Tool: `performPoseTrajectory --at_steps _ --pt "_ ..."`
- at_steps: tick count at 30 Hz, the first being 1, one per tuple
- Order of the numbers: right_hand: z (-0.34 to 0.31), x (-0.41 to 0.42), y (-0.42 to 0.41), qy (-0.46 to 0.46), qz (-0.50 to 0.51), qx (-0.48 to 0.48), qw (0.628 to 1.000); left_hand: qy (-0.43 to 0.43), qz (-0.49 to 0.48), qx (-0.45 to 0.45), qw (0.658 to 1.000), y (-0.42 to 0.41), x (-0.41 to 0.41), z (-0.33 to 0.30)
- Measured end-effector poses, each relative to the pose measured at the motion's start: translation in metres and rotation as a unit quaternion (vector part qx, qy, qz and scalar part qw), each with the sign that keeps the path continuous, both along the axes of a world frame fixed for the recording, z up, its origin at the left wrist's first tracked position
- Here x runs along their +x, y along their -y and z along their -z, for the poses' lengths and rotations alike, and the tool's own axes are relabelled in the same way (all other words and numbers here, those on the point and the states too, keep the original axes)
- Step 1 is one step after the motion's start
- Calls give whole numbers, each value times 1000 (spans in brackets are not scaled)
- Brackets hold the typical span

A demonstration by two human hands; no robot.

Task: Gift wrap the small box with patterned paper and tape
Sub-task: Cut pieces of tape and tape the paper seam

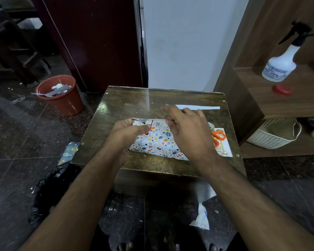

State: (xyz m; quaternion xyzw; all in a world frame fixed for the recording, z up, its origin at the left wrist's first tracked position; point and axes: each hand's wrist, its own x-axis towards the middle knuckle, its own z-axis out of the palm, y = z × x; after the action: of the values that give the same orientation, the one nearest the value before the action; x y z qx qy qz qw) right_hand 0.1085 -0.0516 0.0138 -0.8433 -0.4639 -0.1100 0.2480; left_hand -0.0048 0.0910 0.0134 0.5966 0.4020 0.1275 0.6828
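Both hands hold the small box (157,124) with the patterned paper (158,142) around it. Left hand (130,132) has its grip curled on the left end of the paper, thumb on top. Right hand (187,131) pinches the paper's far edge, its other fingers straight. Box and paper lie in the middle of the counter (127,104), long side running left to right, a little slanted. Orange scissors (218,137) lie near the right edge, on a card (225,151).

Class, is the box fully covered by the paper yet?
No. The box still shows a bare printed strip at its far edge, above the paper.
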Motion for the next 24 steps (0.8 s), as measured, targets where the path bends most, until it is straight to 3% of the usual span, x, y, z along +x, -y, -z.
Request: performPoseTrajectory --at_steps 7,24 --pt "3 -4 6 5 -21 25 999 1 -48 -4 999 2 2 -1" --pt "-2 -7 12 -43 -63 15 997 -17 -65 15 998 -1 1 -2"
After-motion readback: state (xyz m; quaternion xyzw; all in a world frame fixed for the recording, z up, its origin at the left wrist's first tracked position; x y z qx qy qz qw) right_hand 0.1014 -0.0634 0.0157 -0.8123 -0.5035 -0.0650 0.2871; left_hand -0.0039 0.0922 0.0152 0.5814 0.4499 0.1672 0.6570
